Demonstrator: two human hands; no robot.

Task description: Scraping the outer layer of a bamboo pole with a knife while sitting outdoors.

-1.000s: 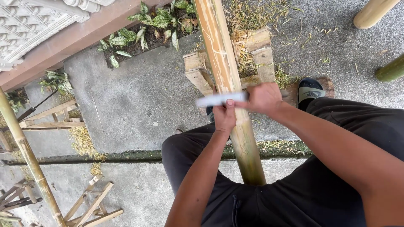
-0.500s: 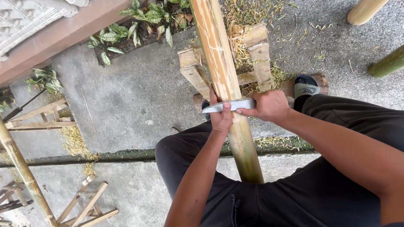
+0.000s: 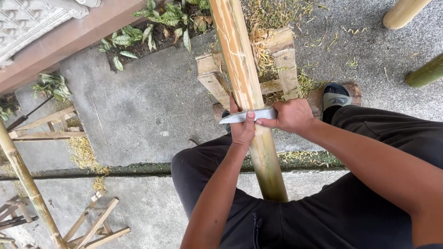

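Note:
A long bamboo pole [image 3: 244, 87] runs from my lap up over a small wooden stand [image 3: 281, 60]. Its upper part is scraped pale, its lower end still greenish. A knife blade [image 3: 242, 116] lies flat across the pole. My right hand [image 3: 293, 115] grips the knife's handle end on the right of the pole. My left hand [image 3: 241, 127] holds the pole from the left, its fingers pressing on the blade's back. I sit in black trousers, with one foot in a sandal [image 3: 337, 97] next to the stand.
Bamboo shavings lie around the stand on the concrete. Another bamboo pole [image 3: 27, 182] lies at the left, with wooden frames [image 3: 94, 223] near it. Two more pole ends [image 3: 406, 11] show top right. Green plants [image 3: 157, 20] grow along a low wall.
The knife and both hands have slid a little farther up the pole, away from my body. The camera has tilted slightly.

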